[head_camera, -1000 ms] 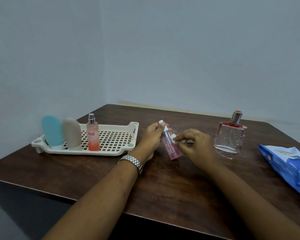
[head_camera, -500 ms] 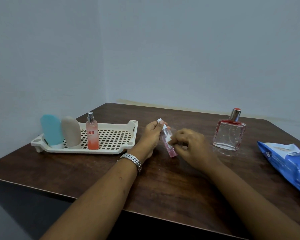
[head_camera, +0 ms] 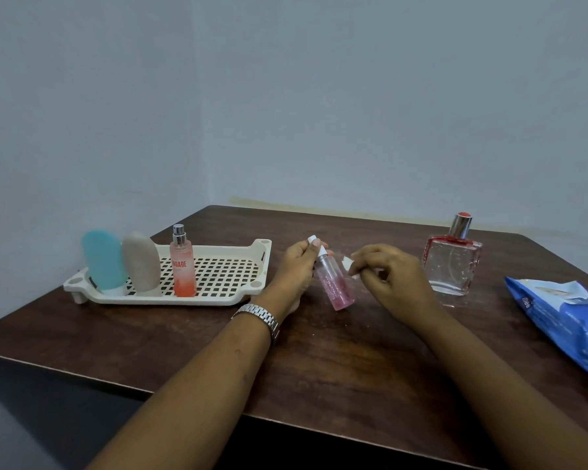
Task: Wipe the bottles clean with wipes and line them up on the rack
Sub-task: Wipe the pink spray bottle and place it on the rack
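Left hand (head_camera: 297, 266) grips pink bottle (head_camera: 336, 286) by neck; right hand (head_camera: 387, 281) pinches wipe (head_camera: 347, 262). Bottle likely light, slick: keep neck hold.

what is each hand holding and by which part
The left hand grips the small pink bottle by its white-capped neck. The right hand pinches a white wipe, mostly hidden, in its fingertips.

The dark brown wooden worktop (head_camera: 336, 368) carries 3 items directly. The cream perforated rack (head_camera: 224, 276) stands at the left rear. The square clear glass bottle (head_camera: 452, 266) with red trim stands upright at the right rear. The blue wipes pack (head_camera: 564, 323) lies at the right edge, near that bottle.
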